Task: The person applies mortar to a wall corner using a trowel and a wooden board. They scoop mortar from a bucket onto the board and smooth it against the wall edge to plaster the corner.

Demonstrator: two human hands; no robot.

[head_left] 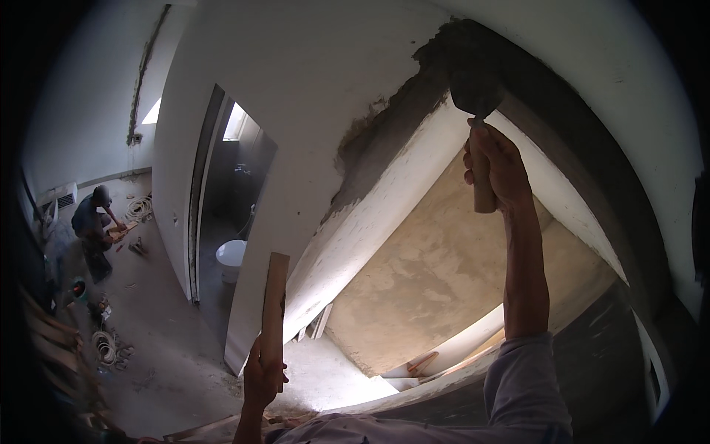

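My right hand (494,159) is raised and wrapped round the handle of a trowel (474,83), whose dark blade rests at the upper corner of an opening, against a band of dark wet plaster (573,129). The plaster has a ragged edge where it meets the white wall (310,103). Lower down, my left hand (262,370) holds a narrow wooden board (274,296) upright, in front of the foot of that wall. Whether the board touches the wall I cannot tell.
At the far left a person (96,222) crouches on the floor (163,333) among cable coils (139,207) and tools. A doorway (211,185) shows a white toilet or bucket (231,253). Below the opening are a tan plastered surface (414,266) and leaning boards (319,322).
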